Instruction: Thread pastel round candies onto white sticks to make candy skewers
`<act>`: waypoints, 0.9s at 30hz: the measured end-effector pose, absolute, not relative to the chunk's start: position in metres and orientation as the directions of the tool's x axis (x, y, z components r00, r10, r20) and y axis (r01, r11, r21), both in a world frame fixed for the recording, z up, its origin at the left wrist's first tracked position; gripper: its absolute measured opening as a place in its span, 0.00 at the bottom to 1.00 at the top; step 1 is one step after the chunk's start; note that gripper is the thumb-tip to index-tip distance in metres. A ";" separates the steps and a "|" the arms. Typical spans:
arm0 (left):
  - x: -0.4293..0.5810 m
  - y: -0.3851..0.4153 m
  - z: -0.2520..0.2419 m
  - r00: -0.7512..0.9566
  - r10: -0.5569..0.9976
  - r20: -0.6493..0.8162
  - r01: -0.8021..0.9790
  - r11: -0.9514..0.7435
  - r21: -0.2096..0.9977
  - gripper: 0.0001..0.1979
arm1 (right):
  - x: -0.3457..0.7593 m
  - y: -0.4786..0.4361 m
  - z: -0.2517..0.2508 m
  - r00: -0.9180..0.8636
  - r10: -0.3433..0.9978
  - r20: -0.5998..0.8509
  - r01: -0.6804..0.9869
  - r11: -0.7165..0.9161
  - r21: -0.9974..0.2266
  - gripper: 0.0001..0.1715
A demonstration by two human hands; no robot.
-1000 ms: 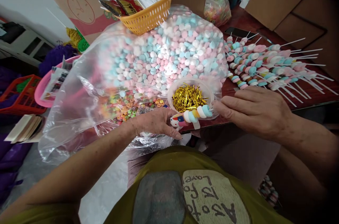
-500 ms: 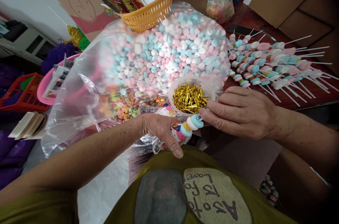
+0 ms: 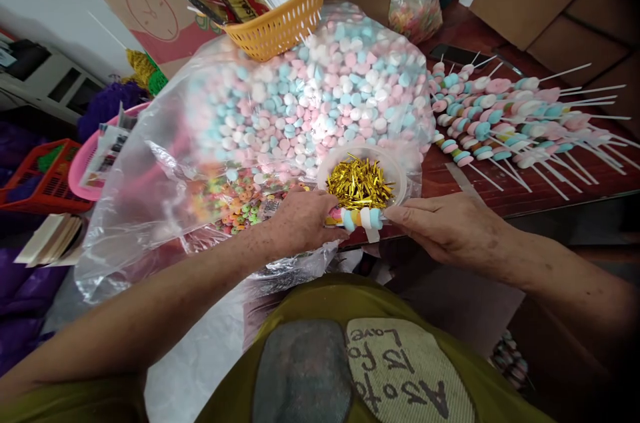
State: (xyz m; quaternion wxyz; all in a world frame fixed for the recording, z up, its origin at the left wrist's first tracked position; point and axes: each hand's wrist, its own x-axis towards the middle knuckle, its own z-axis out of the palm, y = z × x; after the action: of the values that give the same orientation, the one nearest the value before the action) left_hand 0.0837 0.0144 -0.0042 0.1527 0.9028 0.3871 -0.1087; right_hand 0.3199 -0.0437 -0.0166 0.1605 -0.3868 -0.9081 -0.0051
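Observation:
A marshmallow skewer [image 3: 367, 218] in blue, white, yellow and pink lies level between my two hands, in front of the bowl. My left hand [image 3: 305, 223] is closed around its left part, where a bit of printed wrapper shows; the fingers hide most of that end. At the other end, the fingertips of my right hand [image 3: 440, 226] pinch the skewer's tip; the exact grip is partly hidden. Just behind the skewer stands a clear plastic bowl [image 3: 400, 173] holding gold twist ties [image 3: 360, 182].
Behind lies a large clear bag of pastel marshmallows [image 3: 310, 96], with ring-shaped candies [image 3: 240, 200] by its front. A yellow basket [image 3: 280, 26] of white sticks rests on it. Finished skewers [image 3: 500, 116] are piled on the red table at right. A cardboard box [image 3: 150, 3] stands behind.
My left hand has turned over and lifted, bringing the skewer from tilted to level. My right hand has come down from beside the bowl and closed at the skewer's tip.

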 end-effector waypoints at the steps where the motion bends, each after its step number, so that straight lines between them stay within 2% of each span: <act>1: 0.083 0.015 -0.003 0.654 0.679 -0.333 0.755 -0.610 0.239 0.18 | 0.321 -0.044 -0.016 -0.650 0.693 0.312 0.705 0.703 -0.095 0.12; 4: 0.083 0.015 0.001 0.579 0.732 -0.359 0.814 -0.494 0.304 0.20 | 0.327 -0.044 -0.015 -0.677 0.635 0.371 0.680 0.733 -0.016 0.14; 8: 0.086 0.012 -0.001 0.544 0.767 -0.340 0.838 -0.515 0.180 0.21 | 0.327 -0.045 -0.014 -0.722 0.578 0.381 0.634 0.773 0.028 0.12; 10: 0.089 0.010 -0.003 0.580 0.743 -0.335 0.813 -0.551 0.187 0.20 | 0.323 -0.045 -0.013 -0.727 0.559 0.398 0.630 0.774 0.063 0.12; 13: 0.093 0.010 -0.004 0.637 0.677 -0.369 0.770 -0.537 0.345 0.19 | 0.316 -0.043 -0.011 -0.748 0.518 0.415 0.618 0.772 0.151 0.13; 16: 0.098 0.011 -0.003 0.682 0.587 -0.436 0.718 -0.425 0.551 0.19 | 0.307 -0.039 -0.011 -0.797 0.492 0.351 0.576 0.793 0.196 0.13; 19: 0.103 0.013 -0.003 0.733 0.498 -0.463 0.654 -0.332 0.679 0.18 | 0.299 -0.035 -0.015 -0.833 0.507 0.220 0.542 0.828 0.144 0.11; 21: 0.106 0.014 -0.004 0.730 0.497 -0.469 0.639 -0.254 0.726 0.17 | 0.297 -0.031 -0.018 -0.825 0.537 0.175 0.552 0.833 0.043 0.09; 24: 0.108 0.015 -0.007 0.670 0.556 -0.491 0.655 -0.131 0.744 0.20 | 0.295 -0.026 -0.024 -0.758 0.613 0.224 0.601 0.789 -0.126 0.11; 27: 0.113 0.013 -0.014 0.669 0.599 -0.440 0.666 -0.220 0.713 0.21 | 0.288 -0.025 -0.034 -0.750 0.596 0.287 0.565 0.803 -0.192 0.11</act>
State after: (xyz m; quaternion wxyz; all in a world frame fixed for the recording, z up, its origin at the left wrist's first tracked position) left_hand 0.1135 0.0133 -0.0136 0.4751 0.7803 0.4052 -0.0349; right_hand 0.2879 -0.0248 -0.0340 0.1693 -0.3106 -0.9342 0.0466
